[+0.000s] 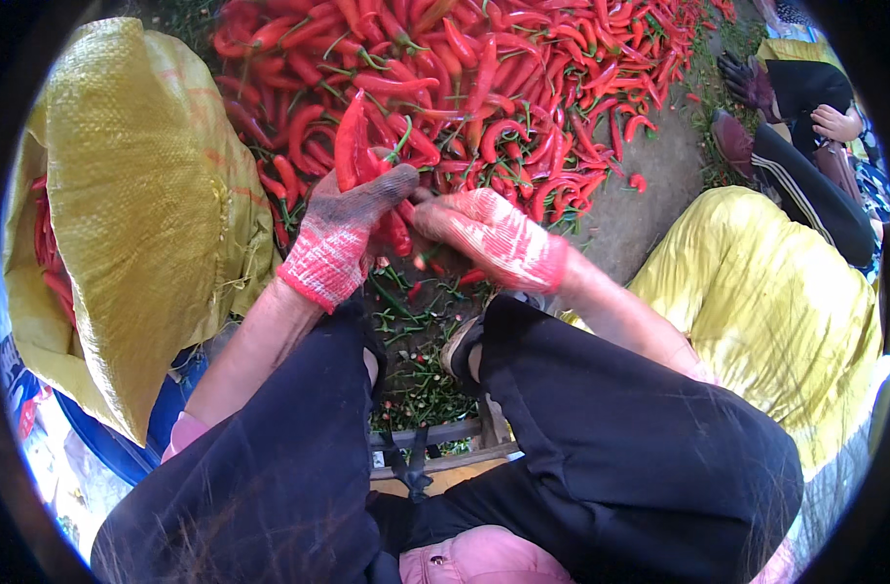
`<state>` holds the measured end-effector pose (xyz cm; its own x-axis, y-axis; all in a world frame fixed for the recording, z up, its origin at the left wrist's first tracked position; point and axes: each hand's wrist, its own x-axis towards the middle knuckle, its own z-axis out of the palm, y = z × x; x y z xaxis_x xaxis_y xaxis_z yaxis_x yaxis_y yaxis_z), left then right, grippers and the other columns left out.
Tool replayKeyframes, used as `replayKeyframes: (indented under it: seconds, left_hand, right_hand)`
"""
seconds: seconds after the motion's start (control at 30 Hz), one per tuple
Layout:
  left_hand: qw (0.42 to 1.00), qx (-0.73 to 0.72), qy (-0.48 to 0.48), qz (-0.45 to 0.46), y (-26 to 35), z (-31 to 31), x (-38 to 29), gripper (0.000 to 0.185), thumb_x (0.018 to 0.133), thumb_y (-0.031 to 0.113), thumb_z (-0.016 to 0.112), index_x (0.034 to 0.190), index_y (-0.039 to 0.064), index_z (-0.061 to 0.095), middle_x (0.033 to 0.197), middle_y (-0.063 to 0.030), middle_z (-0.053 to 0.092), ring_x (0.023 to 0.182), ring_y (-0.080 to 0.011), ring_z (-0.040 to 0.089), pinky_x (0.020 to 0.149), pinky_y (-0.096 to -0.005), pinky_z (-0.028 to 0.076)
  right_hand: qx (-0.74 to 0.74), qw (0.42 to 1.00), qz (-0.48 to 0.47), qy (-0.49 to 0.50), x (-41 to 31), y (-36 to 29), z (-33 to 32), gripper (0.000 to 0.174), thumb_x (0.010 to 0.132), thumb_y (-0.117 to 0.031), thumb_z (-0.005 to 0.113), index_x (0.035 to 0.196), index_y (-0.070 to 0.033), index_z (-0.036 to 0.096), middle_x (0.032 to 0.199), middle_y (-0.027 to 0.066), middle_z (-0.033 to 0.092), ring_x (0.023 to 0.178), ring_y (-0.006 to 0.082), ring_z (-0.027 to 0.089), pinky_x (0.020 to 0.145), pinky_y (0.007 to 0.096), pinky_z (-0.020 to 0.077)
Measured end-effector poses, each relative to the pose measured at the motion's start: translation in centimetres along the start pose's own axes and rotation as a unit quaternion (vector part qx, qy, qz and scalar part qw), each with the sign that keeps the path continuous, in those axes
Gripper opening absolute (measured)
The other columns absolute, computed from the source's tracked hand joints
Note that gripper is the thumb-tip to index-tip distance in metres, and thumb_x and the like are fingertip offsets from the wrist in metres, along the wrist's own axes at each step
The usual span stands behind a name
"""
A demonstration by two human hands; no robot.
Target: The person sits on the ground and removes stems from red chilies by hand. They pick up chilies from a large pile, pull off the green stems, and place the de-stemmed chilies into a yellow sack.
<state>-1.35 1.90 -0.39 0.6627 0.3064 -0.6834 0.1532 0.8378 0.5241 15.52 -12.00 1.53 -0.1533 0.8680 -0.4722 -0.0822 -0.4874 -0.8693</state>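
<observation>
My left hand (343, 226), in a red-and-white knitted glove with soiled fingers, is closed around several red chili peppers (351, 142). One pepper points up past the thumb, and a green stem shows beside it. Lower ends of red peppers (395, 232) stick out below the palm. Close against them is my right hand (481, 230), gloved alike, with its fingers bent and its fingertips at the peppers. Blur and overlap hide whether those fingers pinch a stem or a pepper. Just beyond both hands spreads a large heap of red chili peppers (489, 87) on the ground.
A yellow woven sack (145, 182) with peppers inside stands at left, beside a blue tub (116, 445). Another yellow sack (766, 306) lies at right. Green stems (408, 314) litter the ground between my feet. At upper right sits another person, with a dark-gloved hand (741, 80).
</observation>
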Motion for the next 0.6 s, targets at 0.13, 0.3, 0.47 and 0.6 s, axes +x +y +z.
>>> replayKeyframes:
  seconds: [0.13, 0.3, 0.47, 0.6]
  left_hand:
    - [0.987, 0.142, 0.062, 0.04, -0.6, 0.2, -0.5, 0.028, 0.092, 0.013, 0.075, 0.113, 0.002, 0.061, 0.082, -0.0076, 0.069, 0.06, -0.0182, 0.067, 0.048, -0.0286, 0.053]
    - [0.99, 0.083, -0.082, -0.083, -0.7, 0.4, -1.4, 0.029, 0.087, 0.007, 0.073, 0.113, 0.0, 0.063, 0.09, -0.0114, 0.071, 0.063, -0.0202, 0.069, 0.05, -0.0301, 0.056]
    - [0.978, 0.048, -0.123, -0.163, -0.7, 0.6, -2.8, 0.029, 0.087, 0.01, 0.072, 0.114, 0.0, 0.064, 0.09, -0.012, 0.071, 0.062, -0.0214, 0.069, 0.051, -0.0299, 0.057]
    - [0.98, 0.127, -0.105, -0.109, -0.3, 1.2, -3.8, 0.029, 0.09, 0.017, 0.076, 0.112, 0.001, 0.063, 0.085, -0.0076, 0.069, 0.069, -0.0183, 0.069, 0.062, -0.0306, 0.057]
  right_hand:
    - [-0.097, 0.965, 0.056, 0.236, 0.4, -1.3, -0.6, 0.03, 0.098, -0.026, 0.069, 0.116, -0.002, 0.066, 0.096, 0.0059, 0.069, 0.09, 0.011, 0.065, 0.083, 0.0295, 0.0532]
    - [-0.404, 0.865, -0.202, 0.218, 1.4, -1.5, 0.3, 0.024, 0.093, -0.023, 0.07, 0.106, -0.004, 0.065, 0.093, 0.0184, 0.064, 0.09, 0.0404, 0.065, 0.078, 0.0461, 0.0518]
    - [-0.407, 0.875, -0.207, 0.161, 1.3, -0.8, 1.5, 0.017, 0.095, -0.022, 0.066, 0.096, -0.006, 0.065, 0.086, 0.0174, 0.063, 0.082, 0.0403, 0.064, 0.071, 0.0485, 0.051]
    - [-0.245, 0.933, -0.187, 0.185, 0.2, 0.2, 2.3, 0.016, 0.101, -0.017, 0.055, 0.099, -0.004, 0.064, 0.085, 0.0159, 0.062, 0.08, 0.0377, 0.064, 0.07, 0.0448, 0.0506]
